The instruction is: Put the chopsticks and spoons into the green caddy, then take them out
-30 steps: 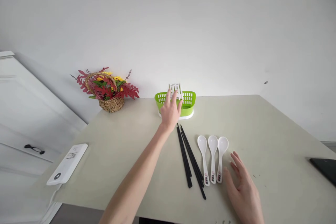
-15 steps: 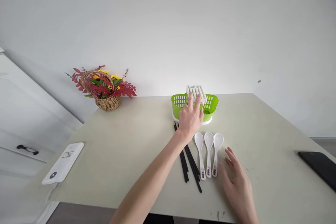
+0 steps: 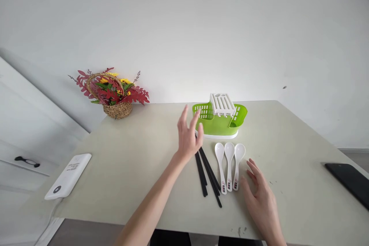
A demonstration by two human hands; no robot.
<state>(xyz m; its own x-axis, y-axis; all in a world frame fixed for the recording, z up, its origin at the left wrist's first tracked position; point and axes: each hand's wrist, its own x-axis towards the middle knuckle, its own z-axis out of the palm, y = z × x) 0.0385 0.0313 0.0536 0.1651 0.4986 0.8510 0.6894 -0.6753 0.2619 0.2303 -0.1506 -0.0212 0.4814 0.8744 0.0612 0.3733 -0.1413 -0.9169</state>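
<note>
My left hand (image 3: pixel 188 134) is raised with its fingers apart, holding nothing, just left of the green basket (image 3: pixel 215 126). A white slotted rack (image 3: pixel 223 104) sits over the middle of that basket, and a white base (image 3: pixel 221 137) shows beneath it. Several black chopsticks (image 3: pixel 210 173) lie on the table below my left hand, whose wrist hides part of their far ends. To their right, three white spoons (image 3: pixel 229 165) lie side by side, handles toward me. My right hand (image 3: pixel 261 200) rests near the table beside the rightmost spoon, fingers loosely spread and empty.
A wicker basket of red and yellow flowers (image 3: pixel 118 109) stands at the back left. At the left edge lies a white device (image 3: pixel 69 175) with a cable. A black phone (image 3: pixel 347 182) lies at the right edge. The wall (image 3: pixel 184 38) borders the table's back.
My left hand has come off the white rack and moved left and toward me. The basket with its rack appears slightly further right. My right hand has hardly moved.
</note>
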